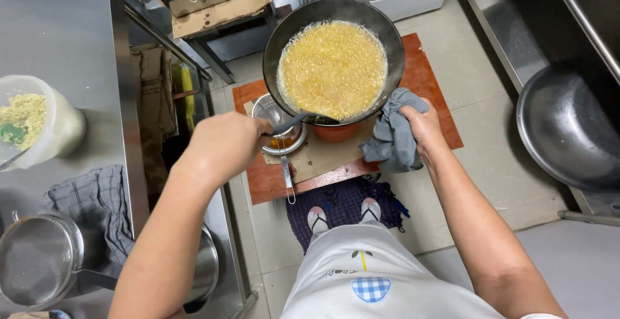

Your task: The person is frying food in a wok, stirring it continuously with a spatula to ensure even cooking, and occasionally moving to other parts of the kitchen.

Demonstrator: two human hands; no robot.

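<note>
A black wok point(333, 57) full of bubbling yellow oil hangs over the floor, above a red board point(426, 77). My left hand point(223, 144) is closed on the wok's dark handle point(294, 123). My right hand point(421, 124) grips the wok's near rim through a grey cloth point(394, 139). Under the wok's near edge sits an orange pot point(336, 132). Beside it stands a small metal bowl with a strainer point(279, 135) over amber liquid. A long-handled utensil point(288, 177) lies on the cardboard below the bowl.
A steel counter point(71, 48) on the left carries a plastic tub of yellow crumbs point(35, 125), a checked cloth point(97, 209) and a lidded pot point(39, 257). A big steel basin point(568, 132) stands at right. A purple mat point(342, 203) lies under my feet.
</note>
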